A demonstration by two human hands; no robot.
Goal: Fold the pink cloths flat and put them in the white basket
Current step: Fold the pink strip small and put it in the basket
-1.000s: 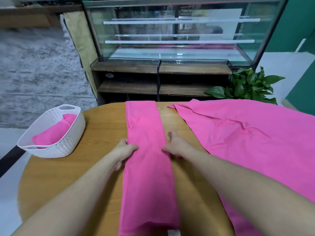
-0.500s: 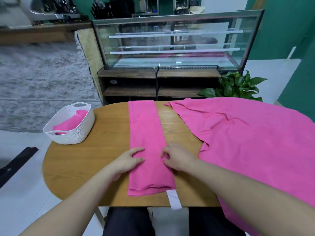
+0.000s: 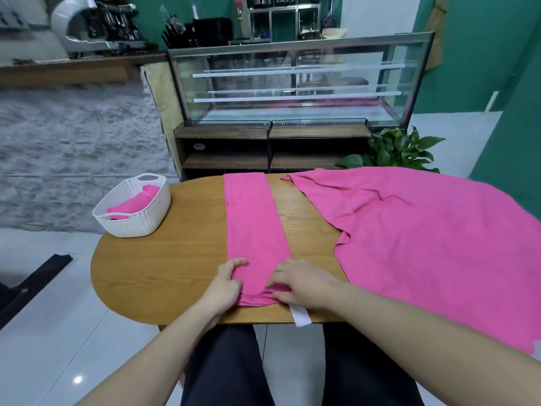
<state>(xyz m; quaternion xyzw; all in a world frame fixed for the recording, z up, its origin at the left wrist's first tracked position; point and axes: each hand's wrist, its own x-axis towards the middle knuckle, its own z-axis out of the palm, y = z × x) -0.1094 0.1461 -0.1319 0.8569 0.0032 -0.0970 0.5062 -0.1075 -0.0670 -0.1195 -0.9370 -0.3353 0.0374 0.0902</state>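
The table (image 3: 164,268), an oval wooden top, carries everything the job needs. Its right side is buried under the biggest item, a spread-out pink cloth (image 3: 424,238) that lies open and wrinkled and hangs over the edge; it looks untouched, probably parked there until its turn comes.

Down the middle runs the folded pink strip (image 3: 251,224), a cloth already narrowed into a long band reaching from the far edge of the table to the near one. Lying lengthwise toward the person, it seems set up so that the near end can be turned away over the rest to shorten it.

At the left rim stands the white basket (image 3: 137,221), well apart from the strip. One folded pink cloth (image 3: 131,205) already lies inside, so part of the work appears done, with two cloths left on the table.

The left hand (image 3: 225,284) grips the near left corner of the strip, thumb on top and fingers curled at the edge. The right hand (image 3: 304,284) takes the near right corner, its fingers bent down onto the layered end; it seems to pinch the cloth, though the thumb is hidden. Holding both corners at once would keep the stacked layers aligned as the end is lifted.

A small white tag (image 3: 300,316) pokes out from under the right hand and hangs over the near edge of the table.
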